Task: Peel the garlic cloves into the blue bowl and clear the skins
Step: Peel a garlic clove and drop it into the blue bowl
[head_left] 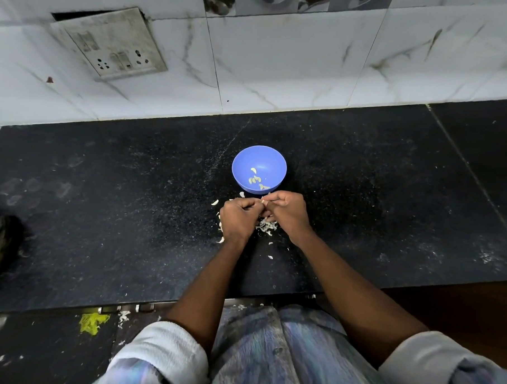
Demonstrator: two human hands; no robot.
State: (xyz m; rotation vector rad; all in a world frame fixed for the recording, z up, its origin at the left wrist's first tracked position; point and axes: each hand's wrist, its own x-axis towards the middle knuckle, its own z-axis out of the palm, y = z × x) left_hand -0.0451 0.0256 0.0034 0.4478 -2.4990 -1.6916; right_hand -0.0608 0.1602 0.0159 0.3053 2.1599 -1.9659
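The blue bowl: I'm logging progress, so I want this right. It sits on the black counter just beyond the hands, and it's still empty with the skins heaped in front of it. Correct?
Not quite. The blue bowl is not empty: the head view shows a few peeled garlic cloves in it. The rest stands: it sits on the black counter just beyond the left hand and right hand, with the skins heaped in front.

One blue bowl stands on the one dark counter. Inside it lie about four peeled garlic cloves, some overlapping, so the exact number is hard to tell. Two hands work just in front of it: the left hand and the right hand. One heap of skins lies between them, with roughly eight loose scraps scattered around. One switch plate sits on the wall.
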